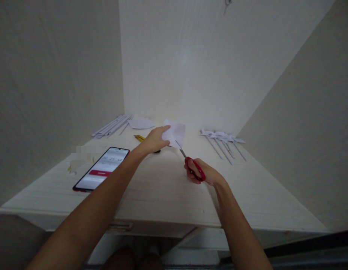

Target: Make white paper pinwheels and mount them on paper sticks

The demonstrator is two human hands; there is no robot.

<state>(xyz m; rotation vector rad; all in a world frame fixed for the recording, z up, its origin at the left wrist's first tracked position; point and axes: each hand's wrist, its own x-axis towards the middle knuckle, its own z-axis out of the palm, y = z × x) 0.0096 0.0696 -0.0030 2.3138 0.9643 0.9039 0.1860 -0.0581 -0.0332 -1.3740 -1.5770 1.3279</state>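
Note:
My left hand (155, 139) pinches a small white sheet of paper (176, 133) and holds it up over the middle of the white table (162, 187). My right hand (203, 173) grips red-handled scissors (190, 162), fingers through the loops. The metal blades point up and left and meet the lower edge of the paper. Both hands are over the table's centre, close together.
A phone (102, 168) with a lit timer screen lies at the left. White rolled paper sticks (113, 125) lie at the back left beside a loose paper piece (141, 123). Several paper pinwheels on sticks (223, 141) lie at the right. A yellow object (139, 138) sits behind my left hand.

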